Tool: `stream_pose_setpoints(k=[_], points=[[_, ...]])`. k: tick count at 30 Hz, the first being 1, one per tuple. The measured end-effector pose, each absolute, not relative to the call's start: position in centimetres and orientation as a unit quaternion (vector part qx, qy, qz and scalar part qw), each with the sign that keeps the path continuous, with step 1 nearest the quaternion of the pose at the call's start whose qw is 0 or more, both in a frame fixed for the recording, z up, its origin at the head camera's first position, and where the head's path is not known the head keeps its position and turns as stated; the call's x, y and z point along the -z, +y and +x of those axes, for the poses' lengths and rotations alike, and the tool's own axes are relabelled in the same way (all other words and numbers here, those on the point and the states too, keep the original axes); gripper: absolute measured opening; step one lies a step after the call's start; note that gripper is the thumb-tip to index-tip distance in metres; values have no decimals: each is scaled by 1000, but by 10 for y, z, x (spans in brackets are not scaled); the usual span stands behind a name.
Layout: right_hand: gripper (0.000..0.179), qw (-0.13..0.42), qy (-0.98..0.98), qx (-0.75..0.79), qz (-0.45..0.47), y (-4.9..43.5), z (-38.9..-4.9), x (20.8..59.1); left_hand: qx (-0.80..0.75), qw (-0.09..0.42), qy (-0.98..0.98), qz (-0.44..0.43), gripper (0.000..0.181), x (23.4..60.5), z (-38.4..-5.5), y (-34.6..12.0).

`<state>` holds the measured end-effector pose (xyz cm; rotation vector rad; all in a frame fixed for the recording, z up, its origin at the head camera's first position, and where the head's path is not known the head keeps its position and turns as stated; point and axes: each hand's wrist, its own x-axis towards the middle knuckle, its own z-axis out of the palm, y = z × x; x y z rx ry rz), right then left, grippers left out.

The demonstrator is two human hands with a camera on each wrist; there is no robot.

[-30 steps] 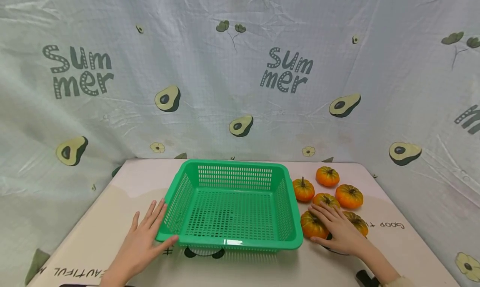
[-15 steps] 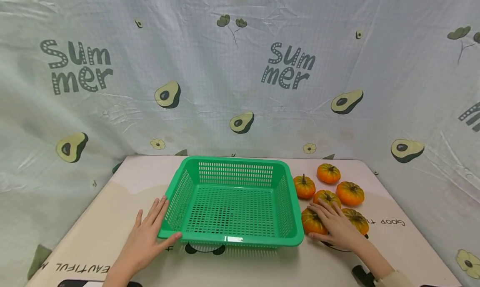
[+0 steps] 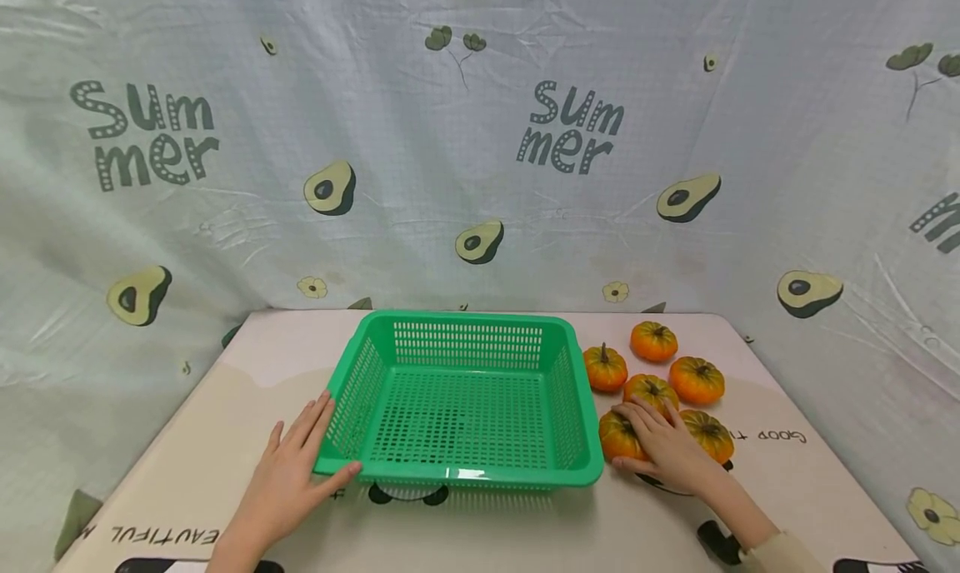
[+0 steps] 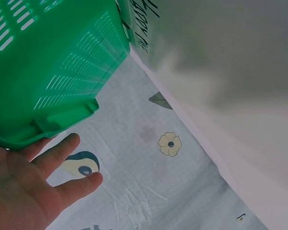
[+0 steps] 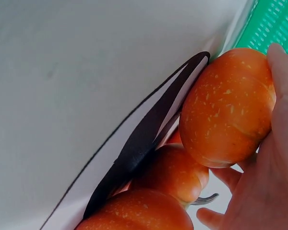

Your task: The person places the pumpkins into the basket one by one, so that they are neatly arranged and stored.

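A green plastic basket [image 3: 468, 475] with slotted walls stands in the middle of the table in the head view. My left hand [image 3: 281, 481] rests at its left side, fingers spread along the rim and thumb by the near left corner. In the left wrist view the fingers [image 4: 57, 153] reach under the basket's rim [image 4: 62, 127]. My right hand [image 3: 671, 452] holds the nearest small orange-green pumpkin [image 3: 621, 437], its fingers over the top and thumb on the near side. In the right wrist view that pumpkin [image 5: 228, 108] sits against the palm, with the thumb along it.
Several more pumpkins lie right of the basket: one with a tall stem [image 3: 604, 369], one at the back [image 3: 653, 341], one at right [image 3: 697, 380], one behind the hand [image 3: 651, 392] and one beside it [image 3: 708, 436]. A printed cloth [image 3: 405, 248] hangs behind the table.
The right hand's fingers and thumb have drawn slightly closer round the nearest pumpkin. The left hand stays at the basket's rim. The head view has shifted a little.
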<state>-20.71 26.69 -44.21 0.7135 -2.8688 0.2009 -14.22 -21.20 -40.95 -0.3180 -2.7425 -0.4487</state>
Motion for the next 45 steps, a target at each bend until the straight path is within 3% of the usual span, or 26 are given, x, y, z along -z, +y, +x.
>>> stream_pose_setpoints(k=[13, 36, 45], points=[[74, 123, -951, -45, 280, 266, -217, 444, 123, 172, -971, -111, 84, 407, -142, -212], [65, 170, -949, -90, 248, 273, -213, 421, 132, 170, -970, -113, 82, 409, -142, -211], [67, 228, -928, -131, 264, 270, -216, 411, 134, 168, -970, -110, 82, 409, -141, -212]])
